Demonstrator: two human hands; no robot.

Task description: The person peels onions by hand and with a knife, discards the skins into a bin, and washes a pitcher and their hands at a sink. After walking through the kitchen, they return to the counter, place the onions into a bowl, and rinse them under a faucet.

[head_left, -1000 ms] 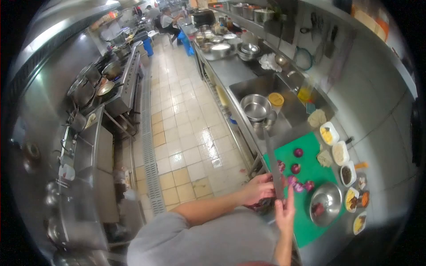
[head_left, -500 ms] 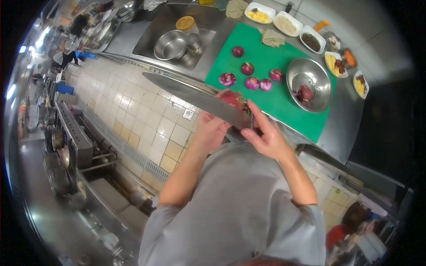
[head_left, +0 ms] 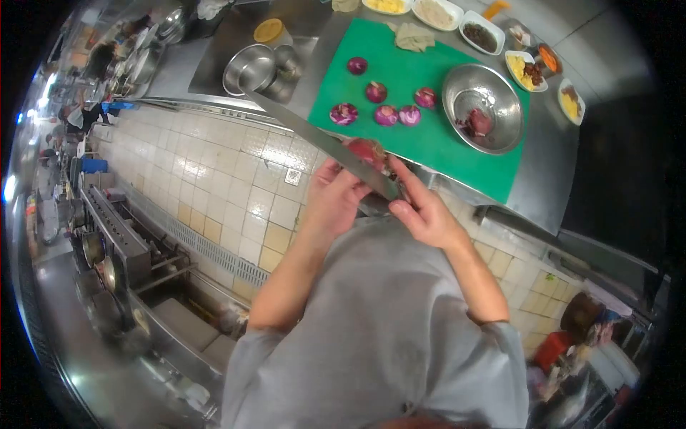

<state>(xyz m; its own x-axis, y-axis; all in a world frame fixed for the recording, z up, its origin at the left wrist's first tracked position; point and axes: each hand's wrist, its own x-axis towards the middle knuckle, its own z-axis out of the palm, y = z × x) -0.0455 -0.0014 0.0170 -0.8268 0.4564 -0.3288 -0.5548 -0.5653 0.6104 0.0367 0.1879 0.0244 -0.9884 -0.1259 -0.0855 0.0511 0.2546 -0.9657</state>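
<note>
Reddish-purple skin shows on the onion (head_left: 368, 149) held up behind the knife (head_left: 309, 134), just short of the near edge of the green cutting board (head_left: 468, 168). The left hand (head_left: 336, 198) is partly closed about the onion, its fingertips hidden by the blade; the right hand (head_left: 426, 209) is closed at the knife's heel, the handle out of sight. A moment ago the blade turned its broad face up; now it shows as a thinner strip, so its angle has shifted while the onion stays in hand. I judge the work still centres on this one. Beyond, six purple onions (head_left: 376, 91) keep their places on the board, and the metal bowl (head_left: 501, 91) beside them holds the same reddish piece (head_left: 480, 123), so nothing seems newly set down.
</note>
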